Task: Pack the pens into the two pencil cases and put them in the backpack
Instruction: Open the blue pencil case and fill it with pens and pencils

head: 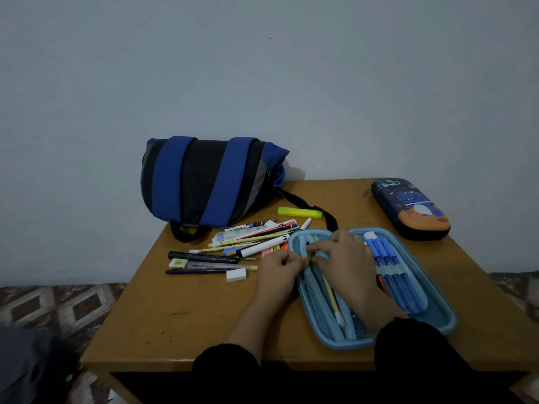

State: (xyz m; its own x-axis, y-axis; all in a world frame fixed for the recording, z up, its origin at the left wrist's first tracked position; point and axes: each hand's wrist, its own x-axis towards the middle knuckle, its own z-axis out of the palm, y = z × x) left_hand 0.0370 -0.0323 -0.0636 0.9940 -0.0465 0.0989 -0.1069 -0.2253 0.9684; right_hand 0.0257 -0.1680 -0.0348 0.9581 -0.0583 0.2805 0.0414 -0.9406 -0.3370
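Two hands on the open case (pixel 437 322), both working at its mesh half. Left hand (pixel 277 268) pinches the mesh edge, fingers curled. Right hand (pixel 344 258) has fingers bent over a small greenish item at the same spot; can't tell exactly what it grips. Yellow pen (pixel 332 295) already sits under the mesh, just below the right hand. Blue pens (pixel 390 275) are banded in the other half, right of that hand.

Advice: keep the mesh lifted with the left, slide each pen in lengthwise, tip first.

Loose pens (pixel 233 249) lie just beyond the left hand. Backpack (pixel 204 179) sits farther out; closed case (pixel 411 208) is far right.

Writing on the pens and ruler is too small to read.
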